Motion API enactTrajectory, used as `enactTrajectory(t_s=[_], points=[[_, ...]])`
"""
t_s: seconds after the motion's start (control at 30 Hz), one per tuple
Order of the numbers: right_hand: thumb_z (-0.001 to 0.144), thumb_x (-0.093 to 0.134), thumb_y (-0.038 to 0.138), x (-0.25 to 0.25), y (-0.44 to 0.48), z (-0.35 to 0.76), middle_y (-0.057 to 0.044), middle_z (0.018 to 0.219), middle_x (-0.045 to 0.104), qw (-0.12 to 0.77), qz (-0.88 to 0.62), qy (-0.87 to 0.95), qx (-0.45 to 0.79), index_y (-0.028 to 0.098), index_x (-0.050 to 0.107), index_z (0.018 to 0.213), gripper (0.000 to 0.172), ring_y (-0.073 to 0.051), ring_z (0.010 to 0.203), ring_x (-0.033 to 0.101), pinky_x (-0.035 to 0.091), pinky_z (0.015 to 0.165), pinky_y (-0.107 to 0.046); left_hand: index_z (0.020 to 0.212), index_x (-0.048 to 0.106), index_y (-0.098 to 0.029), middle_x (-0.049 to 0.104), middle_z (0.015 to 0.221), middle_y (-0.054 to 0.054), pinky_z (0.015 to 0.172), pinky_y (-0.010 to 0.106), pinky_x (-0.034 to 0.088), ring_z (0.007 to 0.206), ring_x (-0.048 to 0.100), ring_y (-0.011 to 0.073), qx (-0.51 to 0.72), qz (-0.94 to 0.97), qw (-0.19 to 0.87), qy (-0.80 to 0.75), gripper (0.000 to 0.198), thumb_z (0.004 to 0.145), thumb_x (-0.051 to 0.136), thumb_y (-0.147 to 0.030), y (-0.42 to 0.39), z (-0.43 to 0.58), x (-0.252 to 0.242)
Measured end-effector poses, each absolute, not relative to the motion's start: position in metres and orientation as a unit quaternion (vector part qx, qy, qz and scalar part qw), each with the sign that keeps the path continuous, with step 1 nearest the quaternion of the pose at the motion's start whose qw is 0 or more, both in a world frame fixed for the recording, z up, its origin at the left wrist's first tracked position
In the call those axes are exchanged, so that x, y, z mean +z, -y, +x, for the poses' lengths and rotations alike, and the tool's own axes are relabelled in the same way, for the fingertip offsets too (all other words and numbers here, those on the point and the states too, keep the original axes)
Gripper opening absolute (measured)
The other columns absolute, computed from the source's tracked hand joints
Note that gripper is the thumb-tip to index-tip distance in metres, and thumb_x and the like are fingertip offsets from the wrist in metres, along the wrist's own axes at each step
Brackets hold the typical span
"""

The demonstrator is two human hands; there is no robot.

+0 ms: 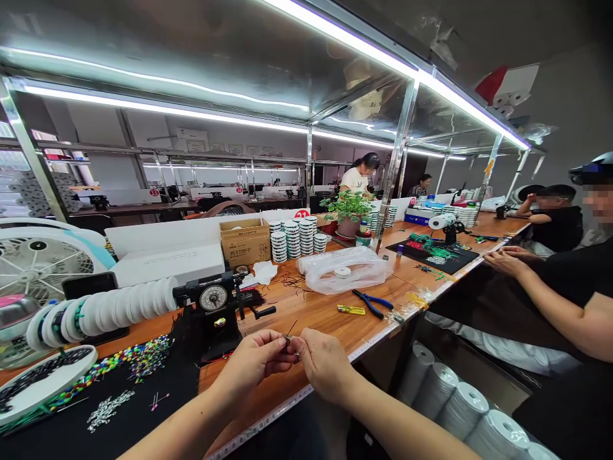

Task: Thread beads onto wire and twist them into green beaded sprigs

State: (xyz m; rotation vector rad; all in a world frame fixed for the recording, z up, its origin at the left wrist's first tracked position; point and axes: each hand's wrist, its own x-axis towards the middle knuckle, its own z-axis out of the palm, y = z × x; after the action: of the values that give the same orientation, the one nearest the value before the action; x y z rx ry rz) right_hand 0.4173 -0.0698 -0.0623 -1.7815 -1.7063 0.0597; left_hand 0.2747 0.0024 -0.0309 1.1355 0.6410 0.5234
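Note:
My left hand (262, 355) and my right hand (322, 363) meet above the front edge of the table, fingertips pinched close together. Between them is a thin dark strand (292, 328), its end sticking up; the rest of it is hidden by the fingers. Just behind my left hand stands a black winding machine (213, 299) with a round dial and a crank handle (265, 312). A row of white spools (124, 304) sits on its shaft, stretching left. Blue-handled pliers (373, 303) and a yellow-handled tool (351, 310) lie beyond my right hand.
Colourful ball-headed pins (148, 358) and small silvery pieces (110, 409) lie on a black mat at left, beside a white oval tray (71, 369). Behind are a cardboard box (244, 243), stacked spools (292, 239) and a plastic bag (354, 271). A co-worker's hands (510, 260) are at right.

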Motion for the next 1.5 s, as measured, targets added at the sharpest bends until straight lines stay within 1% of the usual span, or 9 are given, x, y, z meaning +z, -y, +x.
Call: enactTrajectory(t_s=[0.23, 0.33, 0.53, 0.7, 0.8, 0.97, 1.1, 1.23, 1.5], points=[[0.097, 0.021, 0.037, -0.067, 0.058, 0.438, -0.006, 0.077, 0.065, 0.267, -0.732, 0.627, -0.006, 0.018, 0.058, 0.081, 0.044, -0.016, 0.069, 0.059, 0.033, 0.059, -0.026, 0.070, 0.058, -0.012, 0.069, 0.073, 0.009, 0.064, 0.025, 0.050, 0.064, 0.064, 0.0141, 0.248, 0.555, 0.723, -0.327, 0.015, 0.073, 0.067, -0.024, -0.014, 0.298, -0.036], [0.097, 0.020, 0.037, -0.068, 0.044, 0.452, -0.009, 0.080, 0.064, 0.244, -0.764, 0.597, -0.022, 0.016, 0.059, 0.085, 0.046, -0.019, 0.072, 0.060, 0.036, 0.061, -0.028, 0.067, 0.056, -0.013, 0.064, 0.063, 0.004, 0.055, 0.023, 0.047, 0.057, 0.061, 0.0123, 0.254, 0.564, 0.702, -0.352, 0.019, 0.071, 0.068, -0.028, -0.016, 0.303, -0.036], [0.085, 0.053, 0.028, -0.068, 0.013, 0.465, -0.015, 0.102, 0.058, 0.191, -0.791, 0.581, -0.025, 0.011, 0.064, 0.088, 0.020, -0.025, 0.098, 0.054, 0.040, 0.078, -0.031, 0.065, 0.057, -0.012, 0.061, 0.060, 0.001, 0.039, 0.017, 0.026, 0.048, 0.055, 0.0093, 0.263, 0.602, 0.654, -0.374, 0.031, 0.064, 0.073, -0.038, -0.013, 0.302, -0.031], [0.083, 0.057, 0.023, -0.059, 0.019, 0.522, -0.017, 0.110, 0.055, 0.209, -0.819, 0.534, 0.009, 0.009, 0.059, 0.101, 0.023, -0.029, 0.108, 0.048, 0.035, 0.091, -0.043, 0.068, 0.059, -0.013, 0.065, 0.067, 0.004, 0.041, 0.018, 0.025, 0.052, 0.056, 0.0108, 0.261, 0.619, 0.633, -0.385, 0.034, 0.062, 0.072, -0.043, -0.017, 0.292, -0.023], [0.082, 0.059, 0.026, -0.052, 0.028, 0.553, -0.009, 0.105, 0.057, 0.246, -0.816, 0.518, 0.077, 0.012, 0.059, 0.094, 0.019, -0.025, 0.103, 0.051, 0.036, 0.091, -0.046, 0.070, 0.060, -0.012, 0.067, 0.071, 0.007, 0.043, 0.020, 0.028, 0.056, 0.059, 0.0139, 0.269, 0.640, 0.605, -0.389, 0.036, 0.062, 0.071, -0.046, -0.021, 0.290, -0.020], [0.082, 0.054, 0.023, -0.049, 0.031, 0.521, -0.007, 0.095, 0.060, 0.396, -0.716, 0.534, 0.213, 0.015, 0.057, 0.083, 0.008, -0.021, 0.096, 0.053, 0.040, 0.086, -0.035, 0.075, 0.062, -0.013, 0.069, 0.077, 0.010, 0.046, 0.024, 0.035, 0.056, 0.060, 0.0170, 0.298, 0.686, 0.547, -0.377, 0.033, 0.064, 0.067, -0.044, -0.029, 0.297, -0.019], [0.086, 0.040, 0.048, -0.055, 0.024, 0.466, 0.000, 0.076, 0.055, 0.512, -0.593, 0.500, 0.369, 0.020, 0.051, 0.093, 0.030, -0.012, 0.064, 0.053, 0.045, 0.060, -0.025, 0.076, 0.064, -0.017, 0.067, 0.076, 0.005, 0.062, 0.029, 0.040, 0.068, 0.058, 0.0197, 0.357, 0.743, 0.443, -0.354, 0.025, 0.071, 0.060, -0.041, -0.032, 0.302, -0.019], [0.081, 0.025, 0.068, -0.062, 0.011, 0.442, 0.001, 0.063, 0.046, 0.579, -0.513, 0.411, 0.483, 0.016, 0.053, 0.080, 0.059, -0.009, 0.049, 0.043, 0.039, 0.047, -0.021, 0.081, 0.065, -0.020, 0.066, 0.082, 0.005, 0.072, 0.031, 0.040, 0.079, 0.058, 0.0226, 0.385, 0.777, 0.370, -0.334, 0.021, 0.078, 0.053, -0.038, -0.035, 0.304, -0.022], [0.081, 0.036, 0.049, -0.077, -0.014, 0.429, 0.004, 0.046, 0.042, 0.652, -0.484, 0.264, 0.521, 0.017, 0.047, 0.058, 0.041, -0.006, 0.035, 0.032, 0.024, 0.037, -0.019, 0.076, 0.064, -0.021, 0.066, 0.077, 0.004, 0.070, 0.030, 0.043, 0.075, 0.059, 0.0218, 0.379, 0.799, 0.349, -0.311, 0.019, 0.080, 0.051, -0.034, -0.043, 0.310, -0.036]])
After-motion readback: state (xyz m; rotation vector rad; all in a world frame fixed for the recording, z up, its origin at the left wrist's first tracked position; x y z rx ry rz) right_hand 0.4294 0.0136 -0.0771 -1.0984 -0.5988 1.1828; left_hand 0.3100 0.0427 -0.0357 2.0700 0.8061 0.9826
